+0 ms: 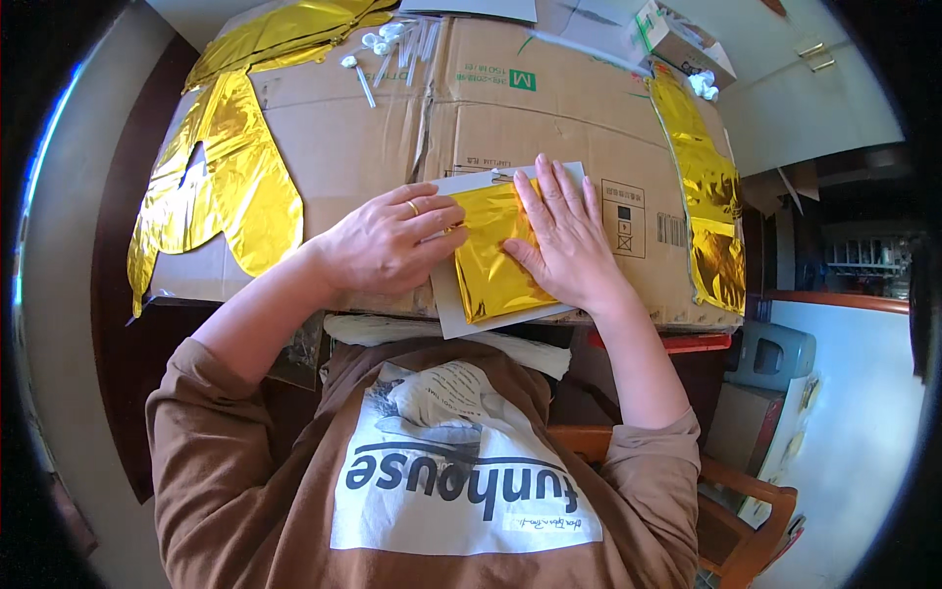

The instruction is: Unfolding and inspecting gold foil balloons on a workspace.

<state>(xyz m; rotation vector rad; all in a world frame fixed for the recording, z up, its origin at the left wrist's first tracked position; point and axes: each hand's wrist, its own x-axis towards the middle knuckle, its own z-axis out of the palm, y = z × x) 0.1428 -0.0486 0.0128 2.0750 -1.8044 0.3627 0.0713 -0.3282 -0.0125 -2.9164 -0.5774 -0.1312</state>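
"Gold foil packet [496,257], the folded one. Where?"

"Centre of frame, a bit above mid-height. Lies flat on a pale grey board [448,299], which sits on the brown cardboard [549,128]. Board edges show left of the foil and below it."

"Grip?"

"My right hand [569,236] lies palm down over the foil's right side, fingers spread and pointing to the top of the frame, thumb out to the left. Nothing clamped there, just resting flat. My left hand [397,236], ring on one finger, is at the foil's upper left edge, fingers curled. Can't tell if they pinch it or only touch; the tips' undersides are hidden."

"Other foil?"

"Large gold piece [245,187] with rounded lobes, left of frame. More gold foil [285,39] along the upper left. Long gold strip [711,187] down the right edge of the cardboard."

"Small stuff?"

"Clear sticks [422,44] and white cup-shaped pieces [383,39], top of frame, left of centre. Open box [687,39] upper right, crumpled white thing [704,84] just below it."

"Lower frame?"

"My brown sleeves [221,393], both pushed up. Wooden chair [760,530] lower right, blue-grey stool [773,355] above it."
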